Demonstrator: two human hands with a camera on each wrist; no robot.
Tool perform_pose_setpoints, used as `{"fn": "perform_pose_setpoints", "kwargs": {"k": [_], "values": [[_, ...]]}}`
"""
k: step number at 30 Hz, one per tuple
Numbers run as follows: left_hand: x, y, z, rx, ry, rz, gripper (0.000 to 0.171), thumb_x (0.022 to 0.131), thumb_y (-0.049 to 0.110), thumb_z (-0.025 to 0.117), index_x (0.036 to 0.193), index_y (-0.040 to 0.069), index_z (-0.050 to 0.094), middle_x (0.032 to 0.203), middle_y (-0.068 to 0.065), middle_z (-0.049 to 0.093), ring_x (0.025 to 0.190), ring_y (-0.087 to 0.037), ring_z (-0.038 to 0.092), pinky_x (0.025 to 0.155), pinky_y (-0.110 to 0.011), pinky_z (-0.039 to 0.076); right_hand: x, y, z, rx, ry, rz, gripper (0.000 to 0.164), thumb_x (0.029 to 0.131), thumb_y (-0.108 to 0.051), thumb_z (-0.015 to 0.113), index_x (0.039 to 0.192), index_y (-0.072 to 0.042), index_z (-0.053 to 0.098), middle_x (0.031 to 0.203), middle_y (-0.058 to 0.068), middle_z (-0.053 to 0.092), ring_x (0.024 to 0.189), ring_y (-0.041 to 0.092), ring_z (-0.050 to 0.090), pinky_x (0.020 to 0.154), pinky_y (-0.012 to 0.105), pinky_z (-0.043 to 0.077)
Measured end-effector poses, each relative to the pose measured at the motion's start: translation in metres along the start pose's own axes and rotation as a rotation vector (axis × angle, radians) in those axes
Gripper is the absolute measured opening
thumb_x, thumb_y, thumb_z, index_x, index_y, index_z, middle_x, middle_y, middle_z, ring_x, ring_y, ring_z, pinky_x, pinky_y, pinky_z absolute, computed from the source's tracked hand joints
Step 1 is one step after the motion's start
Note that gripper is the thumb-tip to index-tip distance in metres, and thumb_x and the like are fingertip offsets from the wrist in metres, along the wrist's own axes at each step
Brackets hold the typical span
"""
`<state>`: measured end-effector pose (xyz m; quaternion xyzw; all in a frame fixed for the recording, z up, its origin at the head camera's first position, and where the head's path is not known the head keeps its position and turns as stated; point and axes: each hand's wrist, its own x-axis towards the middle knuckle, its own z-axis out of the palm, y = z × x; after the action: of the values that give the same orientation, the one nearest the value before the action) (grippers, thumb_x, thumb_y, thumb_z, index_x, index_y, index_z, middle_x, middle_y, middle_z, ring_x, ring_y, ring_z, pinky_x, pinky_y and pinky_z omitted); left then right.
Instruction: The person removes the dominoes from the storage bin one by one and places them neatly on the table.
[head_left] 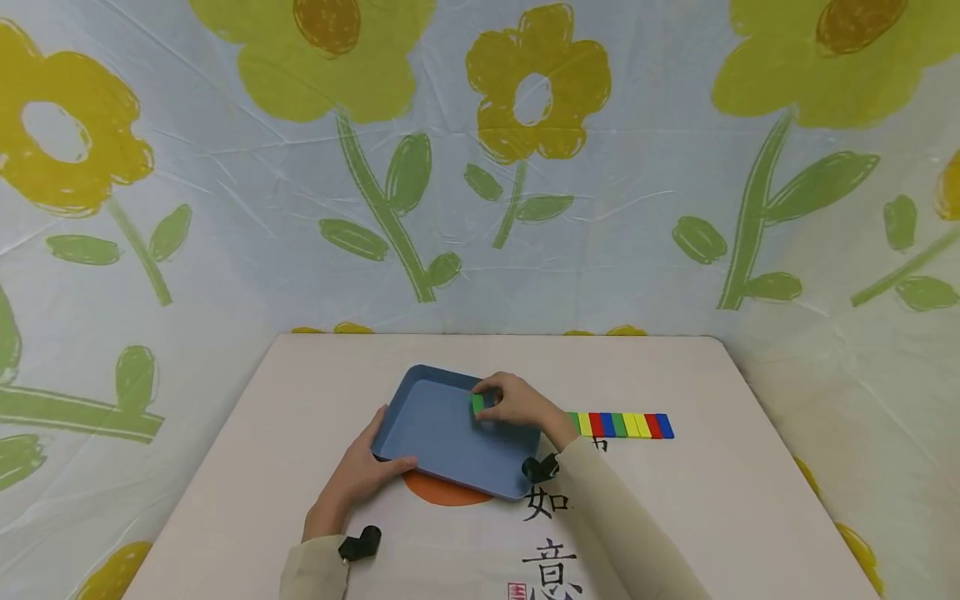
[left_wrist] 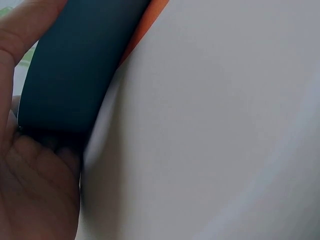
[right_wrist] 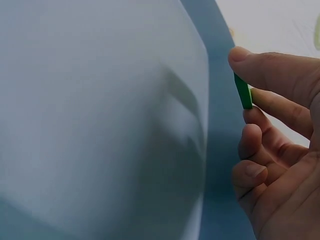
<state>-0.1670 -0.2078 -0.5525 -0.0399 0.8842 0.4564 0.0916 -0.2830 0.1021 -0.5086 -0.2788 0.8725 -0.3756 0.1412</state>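
A blue-grey rectangular tray (head_left: 442, 425) sits at a slant on the table. My left hand (head_left: 363, 471) grips its near left corner, thumb at the near side and fingers along the left side. In the left wrist view the tray's dark outer wall (left_wrist: 75, 70) lies between thumb and fingers. My right hand (head_left: 517, 402) is over the tray's right part and pinches a green domino (head_left: 477, 406). The right wrist view shows this thin domino (right_wrist: 243, 92) between thumb and fingertips, with the tray floor (right_wrist: 100, 100) beyond; the other fingers curl loosely.
Right of the tray, a row of domino blocks (head_left: 618, 425) in green, yellow, red and blue lies flat, its left end hidden by my right forearm. Black written characters (head_left: 551, 567) and an orange disc (head_left: 446, 490) mark the table surface. Flowered cloth (head_left: 600, 275) hangs behind.
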Motion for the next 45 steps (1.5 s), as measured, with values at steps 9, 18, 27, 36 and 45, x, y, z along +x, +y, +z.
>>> {"fn": "perform_pose_setpoints", "kwargs": {"k": [9,18,27,36,45], "values": [[-0.001,0.000,0.000,-0.004,-0.005,0.002,0.121,0.079,0.057,0.084,0.168,0.024,0.010,0.172,-0.014,0.019,0.156,-0.044,0.023,0.122,-0.065,0.026,-0.028,0.010,-0.018,0.008,0.089,0.034,0.044,0.084,-0.022,0.086,0.125,-0.010,0.073,0.111,0.008,0.065,0.081,0.014,0.053,0.069,0.028,0.047],[0.000,-0.003,-0.001,0.004,-0.008,0.008,0.119,0.080,0.058,0.083,0.168,0.026,0.009,0.172,-0.014,0.018,0.156,-0.044,0.022,0.121,-0.066,0.027,-0.046,0.020,-0.032,0.053,0.138,0.034,0.046,0.085,-0.024,0.085,0.126,-0.010,0.073,0.116,0.009,0.066,0.087,0.018,0.054,0.068,0.029,0.047],[0.001,-0.002,-0.001,0.009,-0.007,0.007,0.120,0.079,0.057,0.084,0.168,0.024,0.010,0.172,-0.015,0.019,0.155,-0.044,0.023,0.121,-0.066,0.027,-0.067,0.028,-0.045,0.031,0.181,0.077,0.046,0.087,-0.022,0.084,0.129,-0.009,0.071,0.127,0.011,0.067,0.097,0.023,0.058,0.072,0.032,0.049],[0.001,-0.003,-0.001,0.019,-0.007,-0.004,0.122,0.078,0.060,0.084,0.168,0.024,0.009,0.172,-0.015,0.019,0.156,-0.044,0.023,0.121,-0.066,0.027,-0.089,0.045,-0.054,0.052,0.200,0.130,0.047,0.088,-0.025,0.082,0.130,-0.010,0.070,0.130,0.012,0.065,0.101,0.025,0.058,0.075,0.033,0.050],[0.001,0.000,-0.001,0.012,-0.008,0.003,0.121,0.079,0.057,0.084,0.168,0.022,0.009,0.172,-0.015,0.019,0.156,-0.044,0.022,0.122,-0.066,0.025,-0.111,0.066,-0.066,0.040,0.234,0.170,0.046,0.087,-0.022,0.082,0.130,-0.010,0.070,0.129,0.013,0.064,0.098,0.025,0.057,0.070,0.033,0.051]]}}
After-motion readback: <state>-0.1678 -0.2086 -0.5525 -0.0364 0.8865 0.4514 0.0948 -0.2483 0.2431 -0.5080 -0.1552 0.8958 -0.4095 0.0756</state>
